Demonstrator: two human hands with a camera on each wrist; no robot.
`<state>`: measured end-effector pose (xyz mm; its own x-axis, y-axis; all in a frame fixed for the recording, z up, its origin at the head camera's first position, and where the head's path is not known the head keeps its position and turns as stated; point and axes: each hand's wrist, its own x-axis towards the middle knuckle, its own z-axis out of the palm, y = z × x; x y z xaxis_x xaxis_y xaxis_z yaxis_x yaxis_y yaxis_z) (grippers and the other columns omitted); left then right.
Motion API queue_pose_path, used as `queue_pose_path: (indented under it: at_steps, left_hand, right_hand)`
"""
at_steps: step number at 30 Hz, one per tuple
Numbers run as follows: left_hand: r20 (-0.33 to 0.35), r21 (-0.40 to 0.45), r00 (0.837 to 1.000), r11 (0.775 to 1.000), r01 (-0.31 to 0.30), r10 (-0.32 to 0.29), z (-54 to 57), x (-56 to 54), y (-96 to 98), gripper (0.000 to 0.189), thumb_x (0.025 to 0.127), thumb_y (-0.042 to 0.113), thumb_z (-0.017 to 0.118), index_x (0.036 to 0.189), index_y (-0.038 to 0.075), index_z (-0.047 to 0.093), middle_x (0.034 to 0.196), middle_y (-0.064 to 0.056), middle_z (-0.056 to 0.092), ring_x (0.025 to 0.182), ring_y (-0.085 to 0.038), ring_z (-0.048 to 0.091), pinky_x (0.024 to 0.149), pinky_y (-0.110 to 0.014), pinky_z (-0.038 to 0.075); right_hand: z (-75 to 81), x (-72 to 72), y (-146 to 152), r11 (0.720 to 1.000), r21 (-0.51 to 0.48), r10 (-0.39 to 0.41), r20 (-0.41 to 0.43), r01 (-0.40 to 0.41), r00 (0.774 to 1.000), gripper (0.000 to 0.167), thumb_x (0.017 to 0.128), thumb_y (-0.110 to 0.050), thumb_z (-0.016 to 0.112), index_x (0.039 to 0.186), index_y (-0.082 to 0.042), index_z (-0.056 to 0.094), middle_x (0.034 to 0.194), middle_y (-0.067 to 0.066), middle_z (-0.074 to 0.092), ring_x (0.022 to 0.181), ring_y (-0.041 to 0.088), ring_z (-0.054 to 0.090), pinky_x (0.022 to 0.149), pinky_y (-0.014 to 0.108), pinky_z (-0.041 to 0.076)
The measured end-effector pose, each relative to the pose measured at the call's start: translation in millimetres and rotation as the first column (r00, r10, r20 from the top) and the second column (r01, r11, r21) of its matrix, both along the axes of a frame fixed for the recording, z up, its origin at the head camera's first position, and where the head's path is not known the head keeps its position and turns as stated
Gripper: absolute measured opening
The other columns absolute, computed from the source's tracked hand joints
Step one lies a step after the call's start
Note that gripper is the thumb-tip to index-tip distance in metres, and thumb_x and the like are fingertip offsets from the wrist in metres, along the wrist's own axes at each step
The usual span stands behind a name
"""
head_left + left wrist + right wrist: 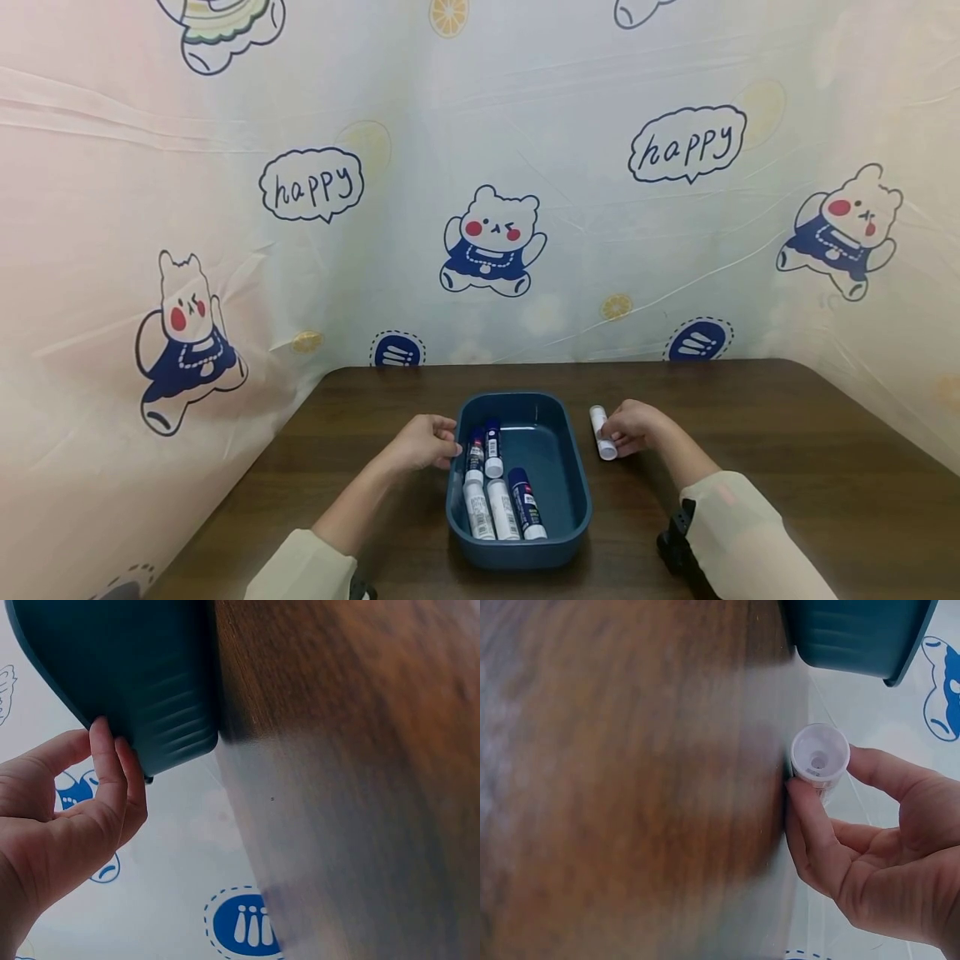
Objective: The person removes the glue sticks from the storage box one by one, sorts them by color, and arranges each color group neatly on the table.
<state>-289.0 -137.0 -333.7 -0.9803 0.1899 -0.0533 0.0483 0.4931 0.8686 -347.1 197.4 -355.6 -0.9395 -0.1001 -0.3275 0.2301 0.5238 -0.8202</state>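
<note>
On the backdrop (390, 50) in front of me I read "happy" twice, in lower-case script: once in the left bubble (311, 185), once in the right bubble (687, 144). The tubes (503, 510) in the box (576, 475) carry printed labels too small for me to make out. The white tube (820, 750) in my right hand (885, 862) shows tiny dark marks at its end, illegible to me.

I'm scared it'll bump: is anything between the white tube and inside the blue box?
Only the right wall of the blue box visibly stands between its inside and the white tube in the right hand.
</note>
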Motion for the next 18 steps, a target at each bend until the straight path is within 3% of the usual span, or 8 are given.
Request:
queue_pose_path:
  at_steps: [18]
  left_hand:
    - [0.009, -0.008, 1.0, 1.0, -0.003, 0.003, 1.0, 0.7, 0.0, 0.043, 0.082, -0.001, 0.064, 0.122, -0.01, 0.05, 0.092, -0.013, 0.057, 0.073, -0.021, 0.061, 0.07, -0.036, 0.055]
  right_hand:
    - [1.9, -1.7, -1.9, 0.998, 0.067, -0.017, 0.033, 0.015, 0.999, 0.024, 0.082, -0.007, 0.066, 0.095, 0.01, 0.057, 0.081, 0.015, 0.055, 0.068, 0.019, 0.058, 0.064, 0.03, 0.055]
